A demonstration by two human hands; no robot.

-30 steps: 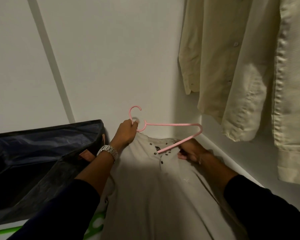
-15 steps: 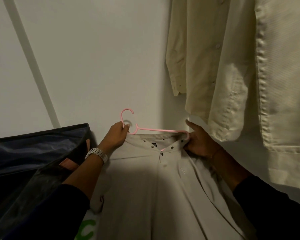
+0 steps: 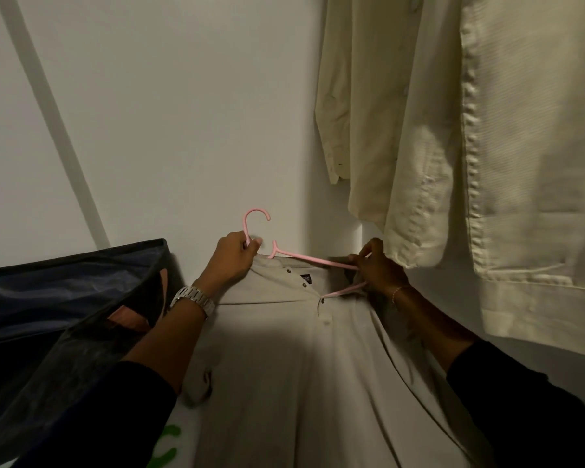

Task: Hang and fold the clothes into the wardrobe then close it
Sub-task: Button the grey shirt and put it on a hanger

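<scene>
Fingers of the left hand (image 3: 232,258) curl round the neck of the thin pink plastic hanger (image 3: 304,257), just below its hook; the right hand (image 3: 375,270) pinches the hanger's far shoulder at the collar of the beige polo shirt (image 3: 294,366). That end probably has to slide fully under the soft knit shoulder, the collar stretched gently. Beside them hang cream ribbed shirts (image 3: 453,146); a dark fabric storage bag (image 3: 65,298) sits left.

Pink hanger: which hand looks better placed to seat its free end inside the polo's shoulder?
Probably the right hand. It already pinches the pink hanger at its exposed right end, beside the beige polo collar. The left hand grips the neck below the hook, steadying it.
</scene>
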